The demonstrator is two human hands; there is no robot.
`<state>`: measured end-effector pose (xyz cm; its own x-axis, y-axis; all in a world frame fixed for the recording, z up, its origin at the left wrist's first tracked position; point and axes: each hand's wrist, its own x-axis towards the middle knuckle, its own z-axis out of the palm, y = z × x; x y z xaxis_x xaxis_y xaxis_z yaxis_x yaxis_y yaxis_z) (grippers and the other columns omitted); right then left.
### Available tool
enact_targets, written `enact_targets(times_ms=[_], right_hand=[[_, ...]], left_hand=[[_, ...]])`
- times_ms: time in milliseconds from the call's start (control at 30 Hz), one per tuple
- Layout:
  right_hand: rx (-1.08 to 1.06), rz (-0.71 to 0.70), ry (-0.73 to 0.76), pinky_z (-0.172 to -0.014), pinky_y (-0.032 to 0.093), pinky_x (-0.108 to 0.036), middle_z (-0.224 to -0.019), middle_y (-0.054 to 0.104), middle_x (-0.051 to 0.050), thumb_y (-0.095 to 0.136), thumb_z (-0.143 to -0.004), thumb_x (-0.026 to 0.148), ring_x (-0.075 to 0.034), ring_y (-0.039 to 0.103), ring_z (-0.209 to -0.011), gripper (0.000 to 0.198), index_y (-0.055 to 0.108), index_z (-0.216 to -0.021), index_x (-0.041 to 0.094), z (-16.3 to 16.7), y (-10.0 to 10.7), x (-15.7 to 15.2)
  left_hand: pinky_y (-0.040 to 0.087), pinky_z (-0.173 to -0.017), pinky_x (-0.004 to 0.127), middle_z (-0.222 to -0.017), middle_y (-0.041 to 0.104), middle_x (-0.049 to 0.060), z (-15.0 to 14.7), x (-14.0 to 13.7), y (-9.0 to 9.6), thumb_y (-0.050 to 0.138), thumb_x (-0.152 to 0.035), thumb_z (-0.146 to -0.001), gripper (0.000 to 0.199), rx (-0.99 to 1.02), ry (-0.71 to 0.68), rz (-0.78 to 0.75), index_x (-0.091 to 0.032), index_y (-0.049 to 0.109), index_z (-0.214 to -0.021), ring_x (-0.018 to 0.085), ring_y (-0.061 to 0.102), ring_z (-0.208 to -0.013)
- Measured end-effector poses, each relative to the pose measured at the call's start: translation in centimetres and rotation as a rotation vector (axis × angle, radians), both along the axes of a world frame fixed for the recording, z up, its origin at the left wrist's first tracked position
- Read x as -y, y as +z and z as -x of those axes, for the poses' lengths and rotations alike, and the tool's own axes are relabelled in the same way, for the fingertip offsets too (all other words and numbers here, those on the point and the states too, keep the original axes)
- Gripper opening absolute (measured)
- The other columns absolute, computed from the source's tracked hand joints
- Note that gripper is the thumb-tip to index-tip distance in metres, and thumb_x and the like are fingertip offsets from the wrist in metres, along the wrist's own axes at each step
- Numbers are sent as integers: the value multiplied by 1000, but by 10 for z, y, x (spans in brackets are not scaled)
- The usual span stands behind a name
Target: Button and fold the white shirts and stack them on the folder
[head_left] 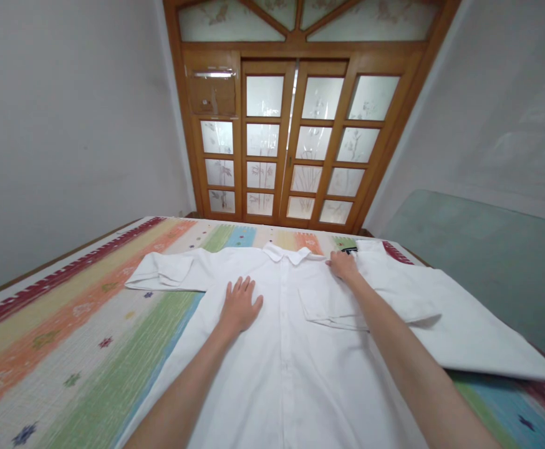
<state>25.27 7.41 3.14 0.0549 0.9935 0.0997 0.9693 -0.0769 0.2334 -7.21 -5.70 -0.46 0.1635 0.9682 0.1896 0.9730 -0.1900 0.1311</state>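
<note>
A white button-front shirt (263, 349) lies spread on a striped cloth, its collar (289, 252) at the far end. Palm down and fingers spread, my left hand (241, 304) rests on the left side of the shirt's chest. At the shirt's right shoulder, my right hand (342, 264) is closed on the fabric; its fingertips are partly hidden. The left sleeve (169, 271) stretches outward, while the right sleeve (333, 305) lies folded across the chest. Just beyond my right hand, a small black-and-white patch (350, 250) shows.
Another white garment (473, 330), folded, lies to the right, next to the shirt. The striped cloth (108, 318) covers the flat surface below. A pale green panel (478, 255) stands along the right wall. Wooden doors with glass panes (291, 143) are at the back.
</note>
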Motion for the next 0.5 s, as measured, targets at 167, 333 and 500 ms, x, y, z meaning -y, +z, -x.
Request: enact_targets(times_ms=[167, 333, 500], right_hand=[[-65, -180, -45, -92, 39, -40, -117, 62, -25, 49, -87, 15, -31, 57, -110, 33, 60, -117, 6, 17, -8, -7], [-362, -113, 42, -85, 42, -32, -115, 67, -13, 48, -87, 29, -26, 60, -107, 33, 66, -111, 16, 37, 1, -27], [-405, 9, 98, -72, 42, -25, -108, 71, -11, 51, -89, 32, -22, 64, -98, 28, 69, -104, 16, 38, 0, -43]], left_hand=[[20, -118, 50, -151, 42, 9, 0, 1, 0, 33, -44, -96, 53, 12, 3, 2, -18, 45, -141, 26, 31, -142], [20, -118, 50, -151, 42, 8, 0, 1, 2, 32, -45, -96, 54, 10, 4, 9, -18, 46, -140, 26, 30, -143], [19, -118, 50, -150, 42, 8, 0, 1, 1, 33, -45, -95, 53, 26, 2, 1, -19, 46, -140, 26, 31, -142]])
